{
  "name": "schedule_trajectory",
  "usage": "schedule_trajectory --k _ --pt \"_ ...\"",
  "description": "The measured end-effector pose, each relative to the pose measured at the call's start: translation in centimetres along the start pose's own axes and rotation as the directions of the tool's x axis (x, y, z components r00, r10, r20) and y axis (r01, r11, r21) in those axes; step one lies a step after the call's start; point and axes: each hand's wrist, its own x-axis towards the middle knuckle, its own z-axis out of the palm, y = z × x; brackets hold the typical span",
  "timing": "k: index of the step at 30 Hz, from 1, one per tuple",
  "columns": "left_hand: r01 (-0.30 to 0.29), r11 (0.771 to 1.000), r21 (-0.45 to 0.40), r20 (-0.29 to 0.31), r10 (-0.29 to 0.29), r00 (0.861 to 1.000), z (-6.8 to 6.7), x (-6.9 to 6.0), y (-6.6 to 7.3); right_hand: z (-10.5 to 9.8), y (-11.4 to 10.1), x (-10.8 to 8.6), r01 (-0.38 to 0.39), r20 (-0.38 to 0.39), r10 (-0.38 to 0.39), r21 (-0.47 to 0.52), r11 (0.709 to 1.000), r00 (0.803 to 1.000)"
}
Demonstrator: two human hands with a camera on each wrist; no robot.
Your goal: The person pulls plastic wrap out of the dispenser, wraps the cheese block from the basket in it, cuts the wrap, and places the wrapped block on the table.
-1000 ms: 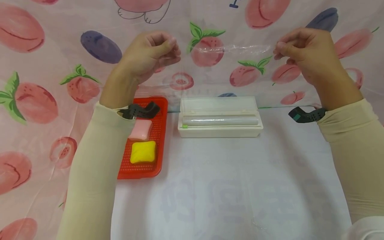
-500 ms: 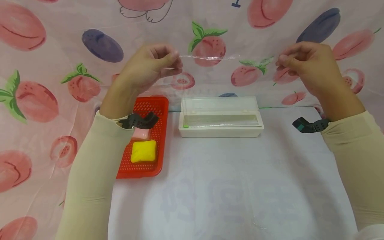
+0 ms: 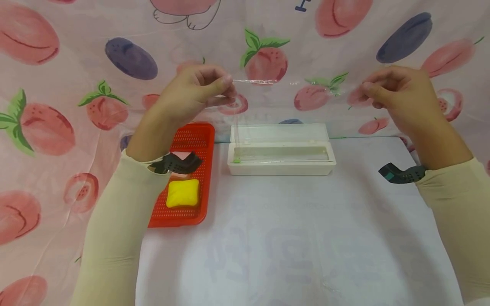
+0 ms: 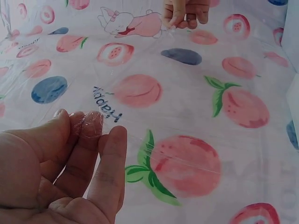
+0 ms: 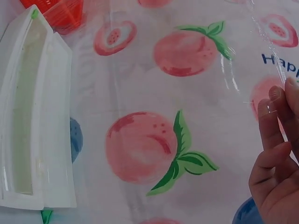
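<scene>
A sheet of clear cling film (image 3: 260, 81) stretches between the two raised hands, its upper edge catching the light. The left hand (image 3: 203, 87) pinches its left corner between thumb and fingers; in the left wrist view the film (image 4: 88, 126) crinkles over the fingertips. The right hand (image 3: 398, 91) pinches the other corner, and the right wrist view shows it (image 5: 280, 149) with film at the thumb and fingertips. Below and between the hands stands a white cling film box (image 3: 281, 169), lid tipped back. Faint film strands hang above its left end; their full course is hard to see.
Left of the box lies a red perforated basket (image 3: 208, 178) holding a yellow pillow-shaped item (image 3: 183, 193) and a pink one (image 3: 180, 158), partly hidden by the left wrist strap. A white-covered table (image 3: 291, 246) meets a fruit-print sheet (image 3: 329, 25) behind.
Both hands have come down and the right has shifted slightly rightward, the film lowering with them. The pale roll visible in the box a second ago no longer shows clearly there.
</scene>
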Motion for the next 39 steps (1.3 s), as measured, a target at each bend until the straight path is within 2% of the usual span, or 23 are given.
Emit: schedule_trajectory --k 2,5,9,11,15,17,20,22,24,28,32,35,39 --pt "-0.015 1.0 0.011 0.003 0.015 1.0 0.0 -0.5 0.0 0.1 0.2 -0.6 0.012 0.001 -0.012 -0.004 1.0 1.0" --pt "-0.007 1.0 0.029 0.012 0.007 1.0 0.0 -1.4 -0.2 0.2 0.5 -1.5 0.035 0.021 -0.035 -0.002 0.999 0.999" --pt "0.013 0.997 0.073 0.045 -0.017 0.999 0.3 -2.9 -1.1 0.4 1.5 -2.7 0.106 0.082 -0.115 0.102 0.989 0.99" --pt "0.019 0.996 0.093 0.074 -0.026 0.997 0.5 -3.9 -1.7 0.7 2.2 -3.3 0.165 0.122 -0.194 0.217 0.962 0.973" --pt "-0.03 0.993 0.113 0.167 0.011 0.986 0.8 -6.1 -2.6 1.1 3.5 -5.0 0.228 0.204 -0.323 0.385 0.895 0.924" --pt "-0.057 0.993 0.103 0.216 0.034 0.976 1.2 -7.1 -2.8 1.1 4.0 -6.1 0.259 0.22 -0.355 0.372 0.891 0.908" --pt "-0.076 0.991 0.111 0.261 0.045 0.964 2.0 -8.7 -3.2 1.2 4.9 -7.8 0.296 0.226 -0.368 0.296 0.908 0.902" --pt "-0.073 0.991 0.109 0.282 0.039 0.958 2.6 -9.7 -3.5 1.2 5.6 -8.9 0.308 0.226 -0.377 0.289 0.906 0.898" --pt "-0.079 0.991 0.108 0.306 0.042 0.951 3.2 -10.6 -4.0 1.4 6.5 -9.7 0.304 0.243 -0.404 0.363 0.881 0.882" --pt "-0.059 0.995 0.081 0.354 0.027 0.935 4.5 -12.0 -5.0 1.7 8.3 -10.9 0.243 0.318 -0.438 0.501 0.831 0.841" --pt "-0.038 0.997 0.071 0.392 0.007 0.92 5.4 -13.0 -6.5 2.3 10.0 -12.3 0.195 0.394 -0.41 0.482 0.854 0.822" --pt "-0.016 0.998 0.059 0.418 -0.01 0.908 6.1 -13.6 -7.9 2.6 11.1 -13.5 0.16 0.436 -0.326 0.374 0.913 0.839" --pt "0.037 0.999 0.04 0.457 -0.051 0.888 7.0 -14.3 -10.1 3.2 12.6 -14.8 0.113 0.49 -0.217 0.233 0.966 0.845"
